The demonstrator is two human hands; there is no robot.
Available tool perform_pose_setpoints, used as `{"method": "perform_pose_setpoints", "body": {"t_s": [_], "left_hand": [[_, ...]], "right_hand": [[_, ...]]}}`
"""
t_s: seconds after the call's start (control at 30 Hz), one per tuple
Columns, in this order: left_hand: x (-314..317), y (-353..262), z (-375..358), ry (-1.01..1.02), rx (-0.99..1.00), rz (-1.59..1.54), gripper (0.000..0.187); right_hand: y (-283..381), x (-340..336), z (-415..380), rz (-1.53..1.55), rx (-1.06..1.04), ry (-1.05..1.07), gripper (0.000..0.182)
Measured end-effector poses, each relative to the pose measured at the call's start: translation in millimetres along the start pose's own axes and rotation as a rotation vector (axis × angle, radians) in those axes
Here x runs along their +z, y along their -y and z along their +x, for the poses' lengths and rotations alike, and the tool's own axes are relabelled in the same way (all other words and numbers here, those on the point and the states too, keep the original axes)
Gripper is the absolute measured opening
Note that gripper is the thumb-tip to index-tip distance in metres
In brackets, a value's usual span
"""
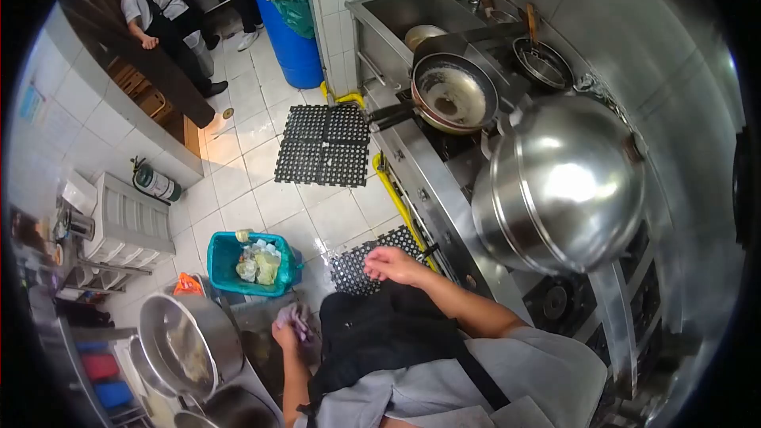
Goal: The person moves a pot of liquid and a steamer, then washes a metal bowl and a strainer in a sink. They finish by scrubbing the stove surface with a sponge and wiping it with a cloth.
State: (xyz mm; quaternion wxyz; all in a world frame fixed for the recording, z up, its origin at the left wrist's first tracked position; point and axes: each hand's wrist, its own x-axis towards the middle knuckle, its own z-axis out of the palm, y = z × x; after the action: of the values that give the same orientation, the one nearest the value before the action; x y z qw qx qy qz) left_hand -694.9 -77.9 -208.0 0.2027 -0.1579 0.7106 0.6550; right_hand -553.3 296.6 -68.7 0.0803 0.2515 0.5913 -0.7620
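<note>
My left hand (287, 334) is closed around a crumpled purple cloth (296, 321), low at the left side of the black apron. To its left stands a large metal pot (224, 341) with some residue inside. My right hand (386, 264) is held in front of the apron, its fingers curled; whether anything small is inside them cannot be seen. It is over the black perforated mat (349, 271) beside the stove edge. A teal bin (277, 287) holding waste stands on the floor just ahead of my left hand.
On the stove at the right are a big shiny metal bowl (571, 190), stacked pans (452, 95) and another pan (543, 63). A sink (380, 16), a blue barrel (297, 63), a fire extinguisher (157, 184) and a grey drawer unit (131, 226) stand further off. Several people are at the back left.
</note>
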Motion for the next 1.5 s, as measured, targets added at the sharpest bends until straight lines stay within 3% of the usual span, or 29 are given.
{"method": "perform_pose_setpoints", "body": {"t_s": [0.13, 0.2, 0.33, 0.37, 0.5, 0.57, 0.63, 0.7, 0.73, 0.77, 0.8, 0.87, 0.97, 1.0, 1.1, 1.17, 1.23, 1.4, 1.5], "left_hand": [[50, -37, 115, 0.042, 0.066, 0.004, 0.028], [102, -100, 150, 0.173, 0.042, -0.203, 0.029], [171, -158, 265, 0.213, 0.106, -0.095, 0.031], [198, -201, 263, 0.233, 0.07, -0.035, 0.032], [279, -278, 384, 0.415, 0.2, -0.001, 0.025], [276, -317, 435, 0.452, 0.437, 0.606, 0.026], [271, -388, 438, 0.41, 0.305, 0.331, 0.029], [206, -382, 523, 0.035, 0.556, 0.382, 0.031], [206, -425, 493, 0.082, 0.373, 0.261, 0.033], [168, -418, 536, 0.135, 0.385, 0.25, 0.036], [173, -441, 516, 0.046, 0.27, 0.188, 0.034], [114, -402, 582, 0.03, 0.278, 0.255, 0.034], [135, -394, 633, 0.157, 0.201, 0.132, 0.035], [162, -410, 633, 0.225, 0.066, 0.089, 0.034], [283, -461, 641, 0.423, -0.061, 0.199, 0.029], [358, -472, 670, 0.666, 0.055, 0.295, 0.021], [440, -494, 679, 0.783, 0.267, 0.478, 0.015], [603, -538, 671, 1.006, 0.193, 0.486, 0.012], [669, -556, 665, 1.095, 0.263, 0.487, 0.008]], "right_hand": [[83, -8, 76, 0.041, -0.145, 0.046, 0.021], [132, -13, 104, 0.077, -0.245, 0.094, 0.02], [222, -46, 150, 0.131, -0.426, 0.107, 0.02], [245, -62, 159, 0.111, -0.467, 0.093, 0.021], [328, -125, 174, -0.049, -0.661, -0.331, 0.019], [341, -163, 189, 0.055, -0.766, -0.487, 0.018], [353, -193, 207, 0.045, -0.739, -0.597, 0.017], [369, -211, 232, 0.056, -0.673, -0.627, 0.017], [386, -220, 244, 0.027, -0.6, -0.647, 0.016], [401, -223, 261, 0.019, -0.608, -0.682, 0.016], [416, -222, 281, -0.036, -0.551, -0.707, 0.016], [444, -219, 316, -0.131, -0.457, -0.714, 0.017], [472, -213, 357, -0.206, -0.399, -0.716, 0.017], [480, -212, 364, -0.18, -0.373, -0.701, 0.018], [486, -222, 370, -0.189, -0.334, -0.745, 0.019], [486, -233, 369, -0.172, -0.326, -0.829, 0.019], [487, -246, 368, -0.165, -0.256, -0.966, 0.02], [462, -296, 365, -0.191, -0.317, -1.063, 0.019], [463, -307, 359, -0.197, -0.283, -1.169, 0.021]]}}
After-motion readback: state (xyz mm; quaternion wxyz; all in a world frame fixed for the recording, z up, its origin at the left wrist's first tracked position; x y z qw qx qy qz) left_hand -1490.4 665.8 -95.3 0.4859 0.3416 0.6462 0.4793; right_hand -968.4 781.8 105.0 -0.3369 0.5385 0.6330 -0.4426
